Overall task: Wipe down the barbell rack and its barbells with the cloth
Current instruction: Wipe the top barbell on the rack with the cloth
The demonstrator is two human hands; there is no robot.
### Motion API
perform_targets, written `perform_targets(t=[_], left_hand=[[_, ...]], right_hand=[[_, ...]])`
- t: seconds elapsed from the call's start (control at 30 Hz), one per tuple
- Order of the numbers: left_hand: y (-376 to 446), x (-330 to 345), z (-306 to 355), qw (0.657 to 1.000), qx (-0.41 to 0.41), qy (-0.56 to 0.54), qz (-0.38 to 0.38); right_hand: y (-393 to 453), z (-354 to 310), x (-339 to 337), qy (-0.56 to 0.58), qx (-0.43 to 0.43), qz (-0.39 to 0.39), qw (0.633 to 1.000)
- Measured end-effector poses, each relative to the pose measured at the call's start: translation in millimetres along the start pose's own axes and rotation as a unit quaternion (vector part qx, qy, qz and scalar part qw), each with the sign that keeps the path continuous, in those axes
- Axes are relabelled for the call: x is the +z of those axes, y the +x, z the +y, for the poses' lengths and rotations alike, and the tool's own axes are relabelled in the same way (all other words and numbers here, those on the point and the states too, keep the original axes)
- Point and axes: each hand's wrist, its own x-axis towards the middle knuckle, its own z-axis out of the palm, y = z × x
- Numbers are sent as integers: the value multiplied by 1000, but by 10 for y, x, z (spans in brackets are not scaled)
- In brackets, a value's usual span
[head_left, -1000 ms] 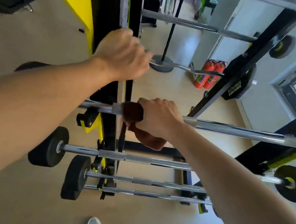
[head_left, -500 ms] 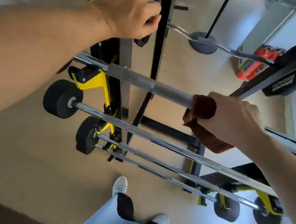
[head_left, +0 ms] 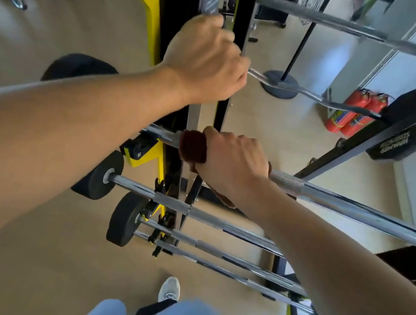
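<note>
A black and yellow barbell rack [head_left: 172, 179] stands in front of me with several chrome barbells lying across it. My right hand [head_left: 230, 163] grips a dark red-brown cloth [head_left: 193, 149] wrapped round one chrome barbell [head_left: 341, 204], close to the rack's left upright. Part of the cloth hangs below my wrist. Higher up, my left hand [head_left: 206, 59] curls round the left end of a curled bar [head_left: 310, 94], right beside the rack's upright post.
Lower barbells [head_left: 219, 222] with black end weights [head_left: 98, 174] sit below my hands. Another straight bar [head_left: 351, 28] crosses the top. Two red fire extinguishers [head_left: 353, 110] stand by the wall at right. A black weight plate [head_left: 402, 138] hangs on the right upright. My shoe [head_left: 169, 288] is on the floor below.
My right hand has slid the cloth leftward along the bar toward the left upright. The left hand keeps its grip while the view has shifted.
</note>
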Motion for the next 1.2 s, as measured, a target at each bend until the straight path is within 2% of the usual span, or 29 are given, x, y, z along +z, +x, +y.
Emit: perform_targets(t=[0.07,0.17,0.23,0.33,0.43,0.5,0.6,0.7,0.77,0.83,0.97,1.07,1.2], left_hand=[[8,-73,152,993,-66,-93,-7],[-36,-28,350,961,-130,-238,-57],[-86,35,332,961,-94,-255,-57],[-145,101,239,967,-14,-256,-8],[-215,126,231,954,37,-296,14],[-213,107,221,945,26,-325,15],[-148,27,192,924,-17,-382,-18],[-72,-93,150,876,-75,-470,-73],[-34,-138,118,844,-118,-515,-96],[-16,-156,115,828,-143,-532,-110],[59,-104,206,828,-158,-512,-169],[71,-7,409,780,-180,-565,-201],[137,8,812,766,-143,-570,-262]], right_hand=[[-89,144,-34,2,-8,-6,1000],[-313,498,-107,2,16,-47,999],[-510,782,-151,-21,47,-69,996],[-687,1023,-205,-39,89,-97,991],[-612,929,-205,-27,90,-113,989],[-471,706,-190,-13,69,-109,992],[-115,189,-94,17,22,-64,998],[248,-316,-2,18,-6,-14,1000],[343,-428,39,17,-11,12,1000],[311,-363,75,19,-16,29,999],[178,-101,2,38,-20,-1,999],[14,119,-69,50,-18,-16,998],[-292,490,-54,32,3,-8,999]])
